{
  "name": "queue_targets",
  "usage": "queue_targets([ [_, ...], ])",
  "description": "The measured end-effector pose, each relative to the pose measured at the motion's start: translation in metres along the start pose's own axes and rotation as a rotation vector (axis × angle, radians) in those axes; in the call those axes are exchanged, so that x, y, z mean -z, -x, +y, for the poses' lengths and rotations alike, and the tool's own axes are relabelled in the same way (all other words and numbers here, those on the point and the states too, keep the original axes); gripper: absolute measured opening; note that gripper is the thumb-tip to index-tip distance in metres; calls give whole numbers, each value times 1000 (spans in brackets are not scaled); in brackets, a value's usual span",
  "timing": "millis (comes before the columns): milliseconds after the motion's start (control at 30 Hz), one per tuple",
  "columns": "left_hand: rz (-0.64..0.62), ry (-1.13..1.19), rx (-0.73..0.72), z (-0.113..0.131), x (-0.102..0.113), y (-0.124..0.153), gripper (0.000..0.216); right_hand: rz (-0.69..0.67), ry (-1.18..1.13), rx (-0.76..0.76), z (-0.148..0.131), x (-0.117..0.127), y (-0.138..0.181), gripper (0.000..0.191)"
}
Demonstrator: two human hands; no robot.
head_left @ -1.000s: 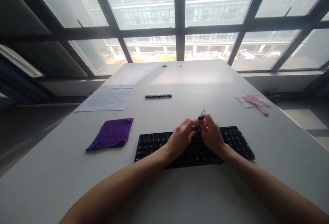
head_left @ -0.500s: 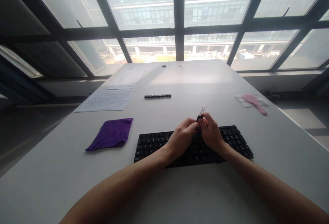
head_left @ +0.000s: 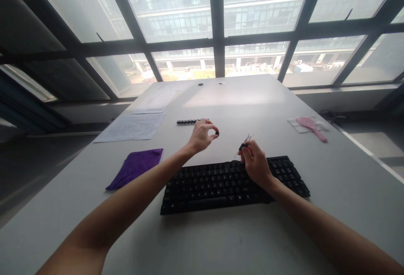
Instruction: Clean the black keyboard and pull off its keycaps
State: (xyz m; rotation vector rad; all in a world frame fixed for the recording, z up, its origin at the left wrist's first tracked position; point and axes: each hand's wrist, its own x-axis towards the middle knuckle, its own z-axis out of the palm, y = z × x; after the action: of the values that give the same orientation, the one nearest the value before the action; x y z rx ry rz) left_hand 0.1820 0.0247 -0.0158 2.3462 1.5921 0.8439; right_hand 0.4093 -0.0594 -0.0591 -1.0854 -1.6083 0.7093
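Observation:
My left hand [head_left: 202, 136] pinches a small black keycap [head_left: 217, 133] between thumb and fingertips, held above the desk. Just behind it lies a line of black keycaps [head_left: 186, 122], its right end partly hidden by the hand. My right hand [head_left: 255, 159] is closed on a keycap puller [head_left: 243, 146] with a black grip; its thin wire loops stick out at both ends. That hand is over the right part of a black keyboard [head_left: 214, 184] and hides some of its keys.
A purple cloth [head_left: 135, 165] lies left of the keyboard, partly behind my left forearm. Printed sheets [head_left: 131, 128] are farther back on the left. A pink hairbrush [head_left: 311, 128] rests on a clear wrapper at the right. Large windows stand beyond the white desk [head_left: 240, 107].
My hands have come apart. The left one has moved left and away from me with the keycap, toward the line of keycaps. My right hand has stayed near its place, still holding the puller.

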Motion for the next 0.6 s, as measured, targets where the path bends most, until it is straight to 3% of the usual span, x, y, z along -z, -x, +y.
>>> queue_targets([
  [133, -25, -89, 163, -48, -14, -44, 16, -15, -27, -1, 1, 0, 1, 14],
  [233, 15, -109, 203, -69, -29, -57, 17, -25, -53, -8, 1, -1, 1, 13],
  [600, 130, -233, 190, -89, -51, -69, 13, -44, -53, -17, -3, 1, 1, 11],
])
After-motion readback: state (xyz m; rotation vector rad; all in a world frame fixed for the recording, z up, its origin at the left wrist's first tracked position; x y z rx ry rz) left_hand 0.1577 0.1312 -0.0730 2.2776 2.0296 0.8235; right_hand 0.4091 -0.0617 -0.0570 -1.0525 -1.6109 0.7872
